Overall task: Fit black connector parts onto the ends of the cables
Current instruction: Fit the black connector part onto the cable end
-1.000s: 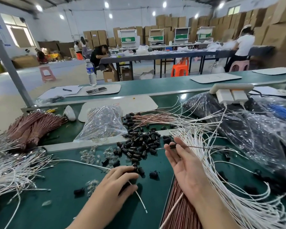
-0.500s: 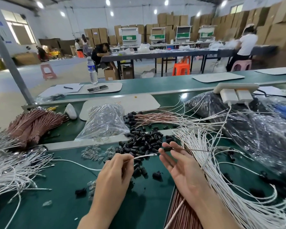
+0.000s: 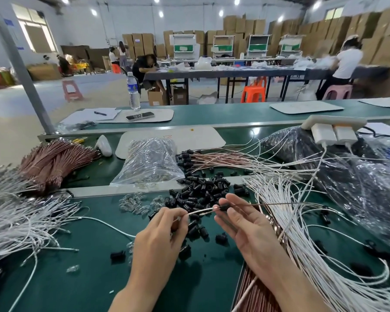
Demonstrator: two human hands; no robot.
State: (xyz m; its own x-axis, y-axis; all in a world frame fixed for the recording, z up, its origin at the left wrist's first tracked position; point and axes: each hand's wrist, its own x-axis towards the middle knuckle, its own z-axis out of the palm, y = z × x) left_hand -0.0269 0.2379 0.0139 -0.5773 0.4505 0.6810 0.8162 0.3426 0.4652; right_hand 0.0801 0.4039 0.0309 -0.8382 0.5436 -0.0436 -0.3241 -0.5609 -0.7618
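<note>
Sitting at centre frame, the black connector part (image 3: 224,207) is being pinched at the fingertips of the right hand (image 3: 252,233), facing the metal tip of the white cable (image 3: 199,212), which the left hand (image 3: 160,235) is pinching between thumb and forefinger. Whether the tip is entering yet, I cannot tell. Held back from its end, the cable is likely flexing and could go in skew. A light pinch could drop the part into the heap of black parts (image 3: 203,192) just beyond. Loose white cables (image 3: 302,233) are crowding the right wrist, risking snags, while bare worktop (image 3: 77,278) at lower left is offering room.
</note>
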